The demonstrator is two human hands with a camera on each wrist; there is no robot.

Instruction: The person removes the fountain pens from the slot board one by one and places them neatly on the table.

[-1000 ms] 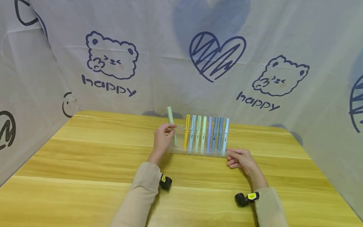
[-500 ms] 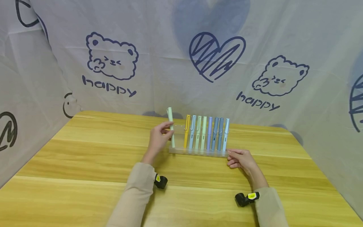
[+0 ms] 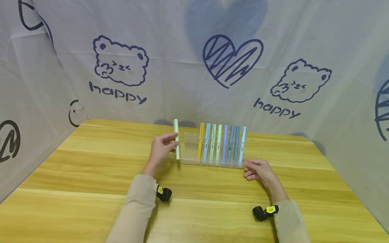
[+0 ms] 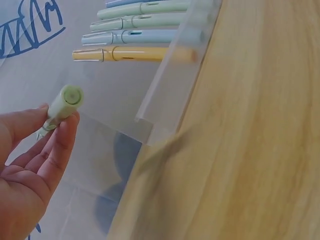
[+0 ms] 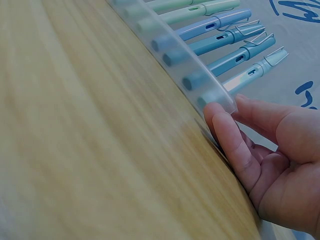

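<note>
My left hand (image 3: 160,149) pinches a pale green pen (image 3: 177,140) between thumb and fingers. The pen stands nearly upright in the air, just left of the clear pen stand (image 3: 190,150); its round end (image 4: 73,95) faces the left wrist camera. Several capped pens lean side by side in the stand: a yellow pen (image 3: 199,143) at the left, then light blue, green, purple and dark blue ones, with a pale blue pen (image 3: 242,143) at the right. My right hand (image 3: 258,171) holds the stand's right front corner (image 5: 229,104) between thumb and fingers.
The stand rests on a wood-grain table (image 3: 91,175) towards its back edge. Behind hangs a pale cloth (image 3: 173,84) printed with bears and hearts. A small black camera is strapped to each wrist, over beige sleeves (image 3: 133,206).
My left hand has drawn the pale green pen leftwards, from the stand's left end to beside it, and the pen has come more upright. The right hand keeps its place on the corner.
</note>
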